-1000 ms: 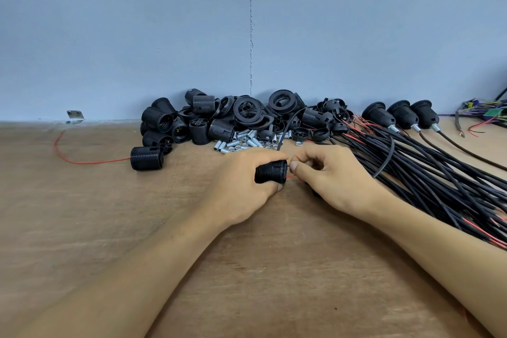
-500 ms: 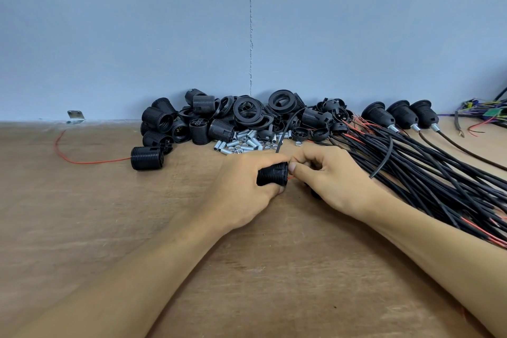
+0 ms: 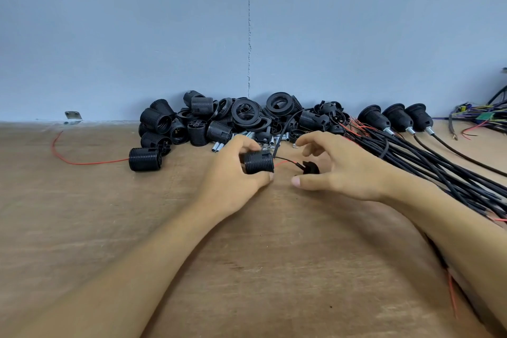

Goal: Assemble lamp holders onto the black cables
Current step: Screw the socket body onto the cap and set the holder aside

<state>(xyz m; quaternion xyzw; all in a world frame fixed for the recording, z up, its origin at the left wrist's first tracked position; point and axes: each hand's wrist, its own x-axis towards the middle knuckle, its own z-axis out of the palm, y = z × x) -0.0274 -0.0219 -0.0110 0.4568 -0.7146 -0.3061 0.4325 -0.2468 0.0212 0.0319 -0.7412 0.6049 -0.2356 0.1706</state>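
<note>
The wooden table [image 3: 247,269] fills the near ground; just past its middle the left hand [image 3: 230,181] is curled round a threaded black lamp holder [image 3: 259,163], which is held on its side with the thumb beneath and the fingers over the top; at three o'clock of it the right hand [image 3: 340,170] is held with fingers spread and loosely arched, nothing being gripped; under that palm a small black cap [image 3: 311,167] is seen, joined to the holder by a red lead [image 3: 282,163] and a black lead [image 3: 285,159] (whether a fingertip touches the cap cannot be told; it seems not); a thick bundle of black cables [image 3: 439,170] is laid behind the right wrist, running off toward four o'clock; a single holder [image 3: 145,159] lies at nine o'clock of the left hand, a loose red wire [image 3: 82,163] trailing from it; farther back a pile of black holder parts [image 3: 236,118] and small metal tubes [image 3: 218,146] is heaped against the blue wall [image 3: 137,35]; at two o'clock three assembled holders [image 3: 395,119] are lined up on their cables.
</note>
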